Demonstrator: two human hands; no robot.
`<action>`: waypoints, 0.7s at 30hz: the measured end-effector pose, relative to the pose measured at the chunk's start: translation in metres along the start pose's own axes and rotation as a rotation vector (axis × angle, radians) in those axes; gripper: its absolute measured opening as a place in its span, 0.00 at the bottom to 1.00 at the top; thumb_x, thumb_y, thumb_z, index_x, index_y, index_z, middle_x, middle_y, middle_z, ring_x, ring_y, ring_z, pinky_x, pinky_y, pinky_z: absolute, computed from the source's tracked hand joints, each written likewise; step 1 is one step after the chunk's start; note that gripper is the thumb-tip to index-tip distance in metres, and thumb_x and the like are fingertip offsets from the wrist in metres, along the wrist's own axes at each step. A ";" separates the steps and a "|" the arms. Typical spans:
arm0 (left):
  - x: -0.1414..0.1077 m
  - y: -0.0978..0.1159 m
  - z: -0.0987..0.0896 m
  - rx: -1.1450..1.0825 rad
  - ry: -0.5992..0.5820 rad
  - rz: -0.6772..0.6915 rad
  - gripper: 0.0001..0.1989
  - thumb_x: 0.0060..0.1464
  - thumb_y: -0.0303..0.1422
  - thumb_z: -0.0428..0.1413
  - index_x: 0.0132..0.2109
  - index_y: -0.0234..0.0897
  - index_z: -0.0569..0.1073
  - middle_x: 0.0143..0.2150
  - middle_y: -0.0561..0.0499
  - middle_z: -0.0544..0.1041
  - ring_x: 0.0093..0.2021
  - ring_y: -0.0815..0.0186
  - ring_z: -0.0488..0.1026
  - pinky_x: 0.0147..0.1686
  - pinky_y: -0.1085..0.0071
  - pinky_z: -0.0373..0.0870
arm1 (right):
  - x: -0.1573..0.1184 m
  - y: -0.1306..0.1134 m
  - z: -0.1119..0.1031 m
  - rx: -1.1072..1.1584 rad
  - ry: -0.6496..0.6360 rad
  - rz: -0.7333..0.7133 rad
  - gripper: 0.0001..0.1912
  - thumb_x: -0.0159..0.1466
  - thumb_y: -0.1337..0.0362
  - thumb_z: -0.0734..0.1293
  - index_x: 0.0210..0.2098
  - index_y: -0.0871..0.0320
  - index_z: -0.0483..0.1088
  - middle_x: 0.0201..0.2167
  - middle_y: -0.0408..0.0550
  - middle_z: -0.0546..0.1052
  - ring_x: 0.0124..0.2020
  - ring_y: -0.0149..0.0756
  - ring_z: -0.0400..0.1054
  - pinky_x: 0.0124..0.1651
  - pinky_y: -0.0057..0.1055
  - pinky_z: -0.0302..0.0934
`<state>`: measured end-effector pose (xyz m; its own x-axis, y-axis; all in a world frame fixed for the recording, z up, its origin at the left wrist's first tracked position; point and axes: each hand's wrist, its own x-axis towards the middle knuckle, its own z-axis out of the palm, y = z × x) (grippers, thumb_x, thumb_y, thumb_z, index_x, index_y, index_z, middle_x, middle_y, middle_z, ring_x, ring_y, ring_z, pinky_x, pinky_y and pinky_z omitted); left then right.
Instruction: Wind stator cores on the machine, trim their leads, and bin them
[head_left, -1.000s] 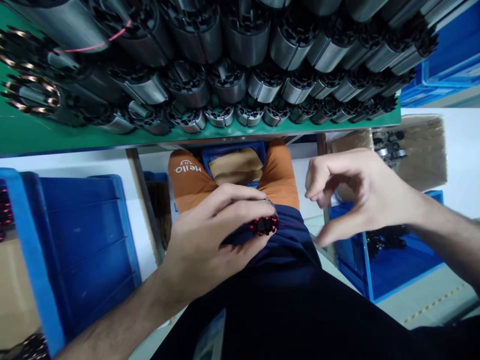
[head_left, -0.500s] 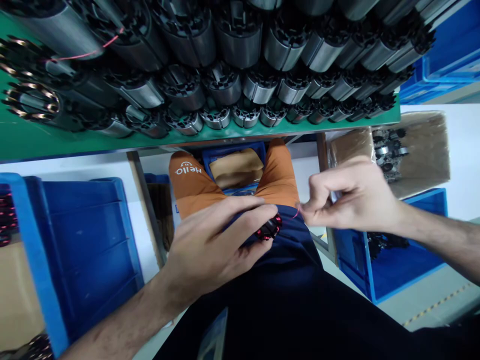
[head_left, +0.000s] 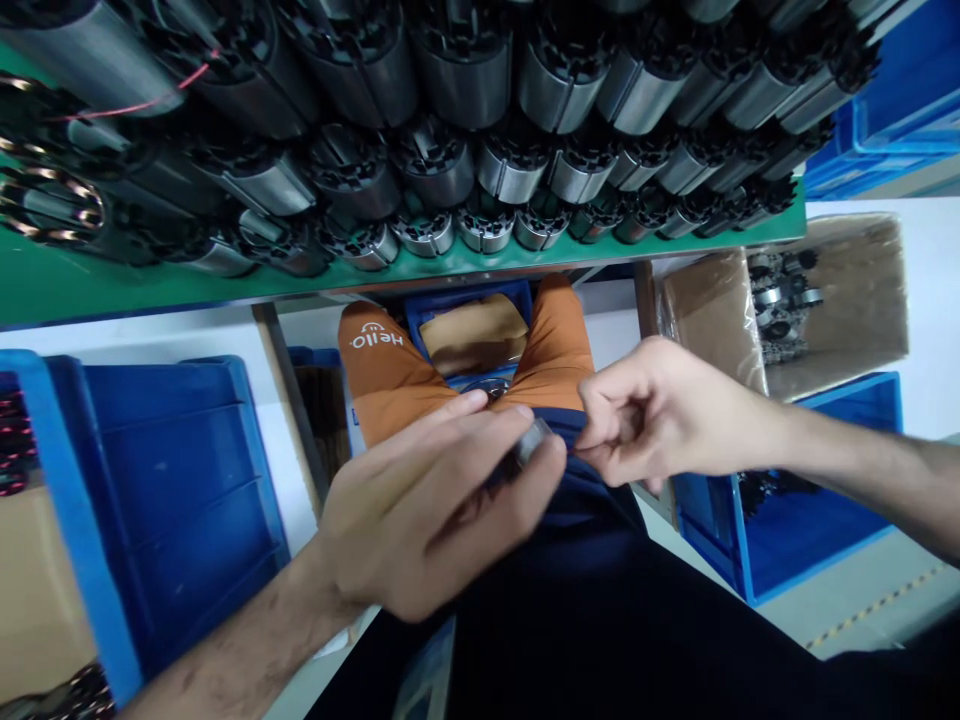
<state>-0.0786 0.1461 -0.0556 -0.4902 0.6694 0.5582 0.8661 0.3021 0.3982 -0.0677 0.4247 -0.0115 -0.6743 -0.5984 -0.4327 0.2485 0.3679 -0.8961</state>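
Observation:
My left hand [head_left: 435, 500] is wrapped round a motor stator [head_left: 534, 440] above my lap. Only a grey metal part of it shows between the blurred fingers; the rest is hidden. Just right of it, my right hand [head_left: 645, 425] is closed in a pinch, its fingertips close to the stator's end. The pink wire seen in that pinch a moment ago is now mostly hidden by the fingers.
Rows of stators [head_left: 465, 80] stand on the green table [head_left: 300, 285] ahead, one with a loose pink wire [head_left: 135, 108]. A blue crate [head_left: 172, 500] is at left. At right are a cardboard box [head_left: 847, 300] with metal parts and a blue bin [head_left: 810, 545].
My left hand has turned the stator, so its pink-wound end no longer shows. My right hand has come left and slightly down, closer to the stator.

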 end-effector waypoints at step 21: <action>-0.007 0.005 0.003 -0.118 0.000 -0.215 0.14 0.68 0.27 0.66 0.58 0.37 0.80 0.52 0.49 0.89 0.50 0.63 0.89 0.68 0.61 0.85 | -0.005 -0.008 0.007 -0.521 0.182 -0.351 0.15 0.78 0.72 0.71 0.34 0.56 0.70 0.24 0.36 0.71 0.22 0.25 0.60 0.25 0.33 0.48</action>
<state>-0.0701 0.1446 -0.0594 -0.6619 0.5980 0.4519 0.7245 0.3560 0.5902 -0.0612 0.4198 -0.0033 -0.7723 -0.6326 -0.0584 -0.3467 0.4968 -0.7956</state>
